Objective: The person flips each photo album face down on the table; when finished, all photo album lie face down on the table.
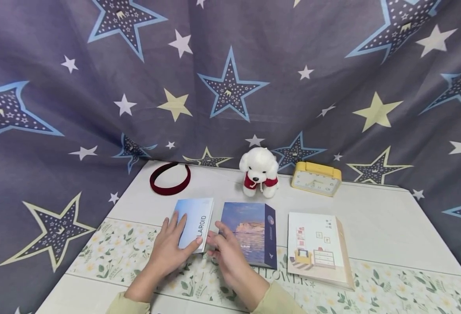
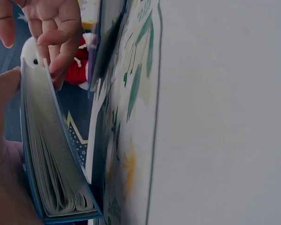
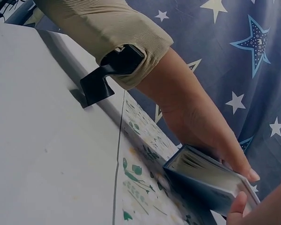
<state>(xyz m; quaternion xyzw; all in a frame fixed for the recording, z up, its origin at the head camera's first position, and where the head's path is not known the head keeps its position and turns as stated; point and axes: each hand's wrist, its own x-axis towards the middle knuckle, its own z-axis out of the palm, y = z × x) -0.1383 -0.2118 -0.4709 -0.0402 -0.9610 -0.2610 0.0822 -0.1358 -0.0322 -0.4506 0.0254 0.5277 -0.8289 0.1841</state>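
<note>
A pale-blue photo album (image 1: 194, 216) marked with "LAROID" lettering lies in front of me, on the left. My left hand (image 1: 170, 245) rests on its cover with fingers spread, the thumb reaching toward the right edge. Beside that edge is my right hand (image 1: 230, 256), its fingers loosely bent and its thumb apart from them. In the left wrist view, right-hand fingertips touch the corner of the lower cover, and the album's pages (image 2: 49, 154) show between the covers. The right wrist view shows the left thumb (image 3: 254, 175) at the album's edge.
To the right lie a dark-blue seascape album (image 1: 250, 222) and a cream album (image 1: 314, 244) with a room drawing. Behind are a red headband (image 1: 170, 190), a white plush dog (image 1: 259, 163) and a yellow clock (image 1: 316, 178). A starry curtain (image 1: 230, 26) hangs at the back.
</note>
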